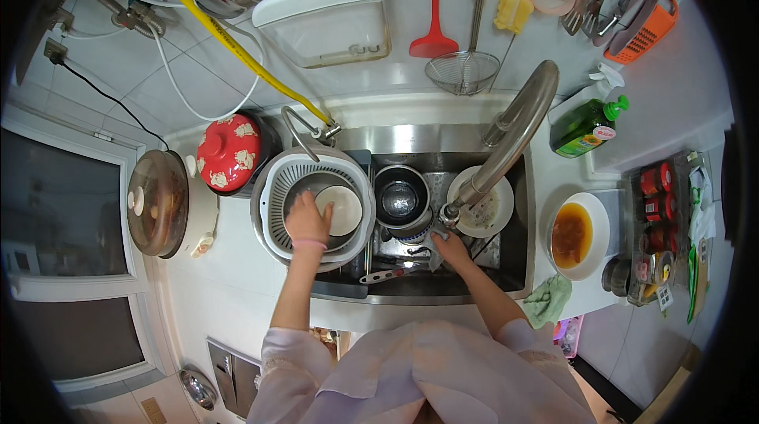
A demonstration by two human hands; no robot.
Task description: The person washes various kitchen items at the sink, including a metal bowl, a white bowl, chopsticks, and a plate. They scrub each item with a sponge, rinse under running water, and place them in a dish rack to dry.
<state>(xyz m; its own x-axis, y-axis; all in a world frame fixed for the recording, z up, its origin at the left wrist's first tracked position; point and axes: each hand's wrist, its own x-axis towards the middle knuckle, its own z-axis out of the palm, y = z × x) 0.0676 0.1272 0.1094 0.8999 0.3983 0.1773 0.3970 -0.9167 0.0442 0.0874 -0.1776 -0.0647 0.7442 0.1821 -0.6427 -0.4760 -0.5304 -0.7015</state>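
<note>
My left hand (308, 219) grips the rim of a small white bowl (343, 213), thumb on the inside. The bowl sits within a metal bowl (295, 191) in a white slotted drain basket (273, 225) left of the sink. Over the sink basin, my right hand (452, 247) pinches a greyish wet cloth (436, 249) under the faucet's spout (450, 213). Close by are a dark round pot (402, 198), a blue-patterned bowl (410, 236) partly hidden beneath it, and a white plate (498, 207) with food bits. A spotted-handled utensil (385, 275) lies at the basin's front.
The curved metal faucet (528, 121) arches over the basin. On the right counter stand a white bowl of brown liquid (596, 237), a green cloth (548, 299) and a green soap bottle (584, 130). Leftward are a red-lidded pot (231, 151) and a glass-lidded cooker (204, 210).
</note>
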